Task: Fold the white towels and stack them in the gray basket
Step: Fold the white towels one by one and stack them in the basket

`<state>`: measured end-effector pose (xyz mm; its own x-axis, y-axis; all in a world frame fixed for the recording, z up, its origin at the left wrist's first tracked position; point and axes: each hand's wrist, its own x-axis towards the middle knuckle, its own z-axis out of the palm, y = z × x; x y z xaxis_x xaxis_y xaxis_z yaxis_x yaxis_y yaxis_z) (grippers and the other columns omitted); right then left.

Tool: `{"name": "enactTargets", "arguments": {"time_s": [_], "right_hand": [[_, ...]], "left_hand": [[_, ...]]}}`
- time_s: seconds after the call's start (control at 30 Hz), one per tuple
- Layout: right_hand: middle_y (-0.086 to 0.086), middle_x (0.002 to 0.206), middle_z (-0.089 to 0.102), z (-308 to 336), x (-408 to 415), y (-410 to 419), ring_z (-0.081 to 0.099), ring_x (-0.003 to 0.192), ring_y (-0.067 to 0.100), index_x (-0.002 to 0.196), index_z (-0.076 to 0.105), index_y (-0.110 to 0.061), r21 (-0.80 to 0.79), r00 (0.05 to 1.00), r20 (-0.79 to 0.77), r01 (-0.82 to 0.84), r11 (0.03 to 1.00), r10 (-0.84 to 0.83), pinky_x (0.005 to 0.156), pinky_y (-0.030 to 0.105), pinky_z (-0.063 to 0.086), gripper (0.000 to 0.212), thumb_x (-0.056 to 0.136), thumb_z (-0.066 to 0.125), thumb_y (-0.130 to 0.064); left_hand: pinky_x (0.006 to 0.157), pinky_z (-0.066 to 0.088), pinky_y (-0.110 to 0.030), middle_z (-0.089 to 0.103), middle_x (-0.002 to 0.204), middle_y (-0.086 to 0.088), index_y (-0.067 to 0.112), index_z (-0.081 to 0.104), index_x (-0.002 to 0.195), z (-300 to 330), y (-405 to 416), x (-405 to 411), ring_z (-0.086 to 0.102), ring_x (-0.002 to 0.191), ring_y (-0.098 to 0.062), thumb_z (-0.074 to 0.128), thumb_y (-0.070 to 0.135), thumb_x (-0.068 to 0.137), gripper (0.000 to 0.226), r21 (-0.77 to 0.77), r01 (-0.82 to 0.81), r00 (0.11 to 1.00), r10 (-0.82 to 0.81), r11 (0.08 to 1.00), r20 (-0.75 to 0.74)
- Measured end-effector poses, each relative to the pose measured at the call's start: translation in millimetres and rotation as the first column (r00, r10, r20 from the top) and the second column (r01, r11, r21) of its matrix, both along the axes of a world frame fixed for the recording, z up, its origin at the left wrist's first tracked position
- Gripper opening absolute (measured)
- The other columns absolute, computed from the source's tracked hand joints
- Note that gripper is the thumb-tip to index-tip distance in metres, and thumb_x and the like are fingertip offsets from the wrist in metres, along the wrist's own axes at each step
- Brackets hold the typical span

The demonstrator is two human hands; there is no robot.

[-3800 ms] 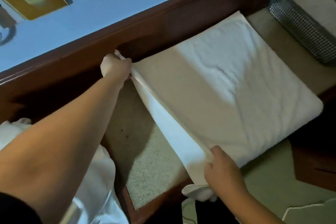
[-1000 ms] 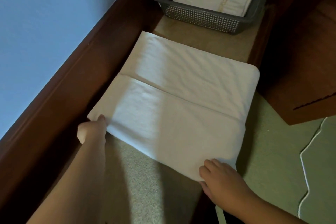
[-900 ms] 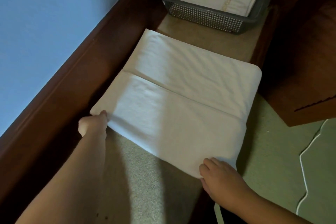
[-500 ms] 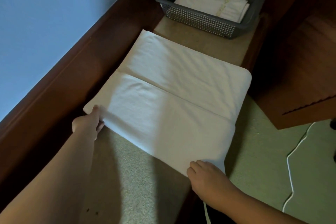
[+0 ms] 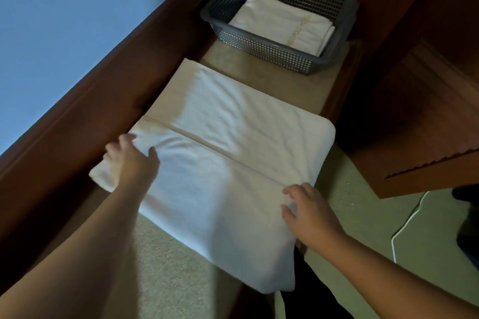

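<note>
Left hand [image 5: 132, 160] lies spread, fingers straight, on the near-left part of the towel [image 5: 228, 163]; right hand [image 5: 308, 212] rests with fingers loosely extended on its near-right edge, at the end of the fold line; neither pinches cloth. The towel lies part-folded on the bench [image 5: 280, 83], its near flap laid to a seam running left to right, its right side overhanging the bench edge. Risks, as judged: the overhanging side may drag the towel off toward the floor if both hands lift at once; the flap may spring open or skew when pressure is released, giving an uneven next fold; a bundle left too broad may not fit the basket [image 5: 261, 45] at the far end, which holds a folded stack [image 5: 280, 26]. The cable [image 5: 407, 220] on the floor at right could snag a foot. Counts, largest first: one bench; one towel being folded; one basket; folded towels in it, at least two layers visible, exact number unclear; two hands; one cable.
</note>
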<state>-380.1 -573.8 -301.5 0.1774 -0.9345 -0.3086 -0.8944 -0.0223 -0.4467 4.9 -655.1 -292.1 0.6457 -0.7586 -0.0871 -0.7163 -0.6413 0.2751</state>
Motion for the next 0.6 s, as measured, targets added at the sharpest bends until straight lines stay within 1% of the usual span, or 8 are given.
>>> {"name": "enactTargets", "arguments": {"time_s": [0.03,0.1,0.17,0.23,0.33,0.43,0.53,0.6], "right_hand": [[0.005,0.120,0.056,3.8,-9.7,-20.1,0.055,0.116,0.029,0.130,0.061,-0.019,0.007,0.999,0.000,0.049,0.999,-0.049,0.093,0.042,0.052,0.039,0.094,0.067,-0.031],[0.005,0.133,0.051,11.1,-26.0,-62.4,0.049,0.124,0.027,0.142,0.052,-0.021,0.059,0.991,-0.011,0.135,0.989,-0.134,0.097,0.043,0.052,0.047,0.097,0.064,-0.031],[0.004,0.144,0.045,13.3,-38.7,-103.8,0.047,0.129,0.027,0.151,0.042,-0.022,0.089,0.981,-0.015,0.192,0.977,-0.192,0.098,0.045,0.054,0.057,0.099,0.063,-0.033],[0.004,0.151,0.039,9.8,-51.0,-140.7,0.046,0.135,0.027,0.155,0.034,-0.024,0.092,0.974,-0.032,0.226,0.970,-0.224,0.099,0.046,0.055,0.064,0.099,0.063,-0.034],[0.004,0.154,0.036,-0.5,-67.2,-180.0,0.044,0.138,0.027,0.156,0.031,-0.024,0.104,0.973,-0.091,0.221,0.970,-0.212,0.102,0.047,0.053,0.067,0.099,0.064,-0.036],[0.003,0.143,0.037,-13.3,-81.1,-205.0,0.048,0.127,0.025,0.149,0.038,-0.024,0.103,0.976,-0.114,0.199,0.975,-0.187,0.097,0.042,0.054,0.065,0.094,0.070,-0.038],[0.004,0.134,0.033,-23.0,-90.1,-222.9,0.050,0.117,0.026,0.143,0.040,-0.022,0.152,0.974,-0.095,0.220,0.963,-0.208,0.092,0.039,0.054,0.075,0.084,0.080,-0.044],[0.004,0.132,0.042,-25.4,-93.9,-231.5,0.057,0.113,0.027,0.138,0.044,-0.022,0.214,0.971,-0.066,0.240,0.947,-0.231,0.091,0.042,0.055,0.076,0.078,0.085,-0.044]], "left_hand": [[0.107,0.037,-0.052,0.045,0.140,-0.022,0.022,0.047,0.140,3.7,-15.6,-16.5,0.043,0.128,-0.043,0.067,0.038,0.096,0.051,-0.017,0.150,0.989,-0.150,0.989,-0.004],[0.105,0.041,-0.053,0.049,0.141,-0.014,0.029,0.047,0.143,8.9,-51.9,-49.8,0.043,0.129,-0.039,0.067,0.035,0.096,0.052,0.015,0.402,0.916,-0.401,0.916,-0.024],[0.105,0.042,-0.050,0.047,0.147,-0.005,0.038,0.041,0.150,13.8,-91.1,-87.1,0.039,0.135,-0.034,0.064,0.037,0.097,0.058,0.123,0.592,0.803,-0.596,0.796,-0.008],[0.110,0.038,-0.046,0.041,0.156,0.002,0.041,0.033,0.156,12.8,-129.9,-125.2,0.033,0.143,-0.028,0.061,0.038,0.099,0.063,0.213,0.711,0.683,-0.730,0.670,0.020],[0.117,0.031,-0.045,0.028,0.167,0.003,0.042,0.023,0.161,2.3,-184.4,-168.9,0.022,0.152,-0.025,0.059,0.032,0.101,0.070,0.354,0.782,0.537,-0.843,0.514,0.038],[0.119,0.030,-0.046,0.024,0.168,0.000,0.038,0.016,0.163,-11.2,-227.0,-199.0,0.019,0.155,-0.028,0.064,0.024,0.091,0.088,0.544,0.751,0.416,-0.908,0.374,0.051],[0.118,0.030,-0.045,0.031,0.162,-0.005,0.034,0.024,0.160,-14.6,-255.8,-215.8,0.026,0.149,-0.030,0.078,0.024,0.078,0.099,0.601,0.746,0.401,-0.914,0.287,-0.063],[0.115,0.030,-0.045,0.036,0.155,-0.007,0.032,0.032,0.154,-11.1,-268.3,-218.5,0.030,0.142,-0.030,0.085,0.031,0.073,0.097,0.615,0.746,0.380,-0.922,0.255,-0.078]]}}
